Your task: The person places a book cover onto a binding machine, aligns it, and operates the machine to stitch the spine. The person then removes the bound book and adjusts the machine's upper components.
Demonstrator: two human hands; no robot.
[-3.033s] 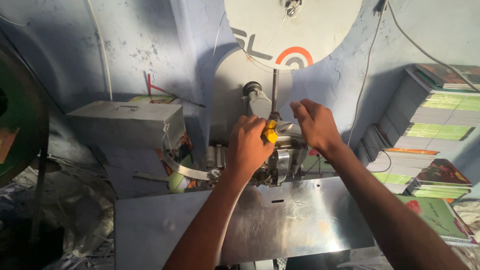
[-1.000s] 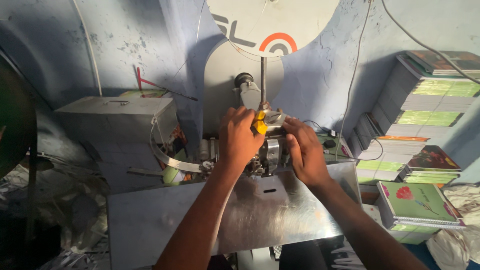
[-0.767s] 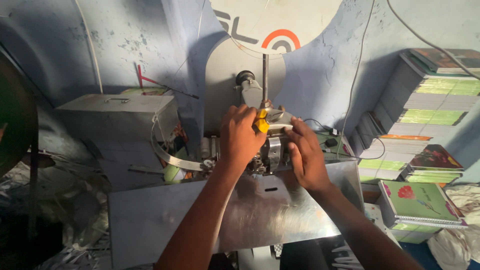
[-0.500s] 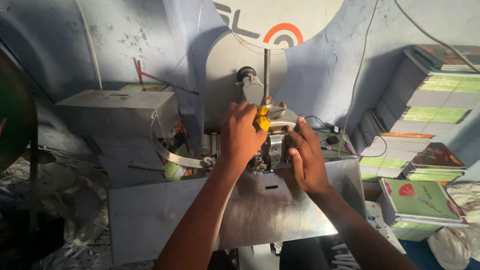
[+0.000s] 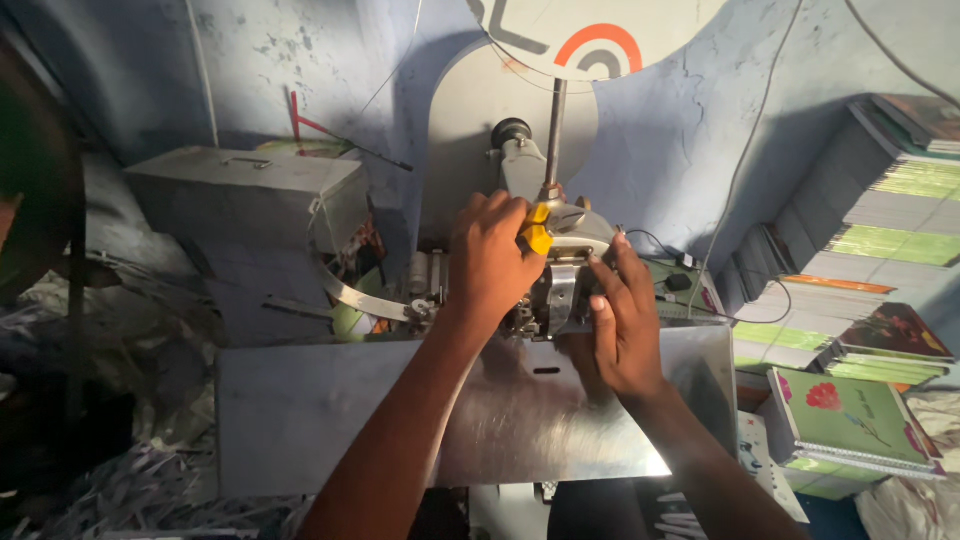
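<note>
Two hands on a small grey metal machine head [image 5: 560, 285]

The left hand [image 5: 492, 262] grips a yellow-handled tool [image 5: 538, 232] tight; the right hand [image 5: 622, 325] lies open on the machine's side (shiny metal surface [image 5: 330, 410] below).

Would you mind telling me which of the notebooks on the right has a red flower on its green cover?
It is the nearest notebook, lying loose at the lower right; the others sit in stacks behind it.

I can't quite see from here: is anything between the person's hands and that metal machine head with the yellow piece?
Nothing visible. The left hand rests on the yellow piece; the right hand presses the machine head directly.
</note>
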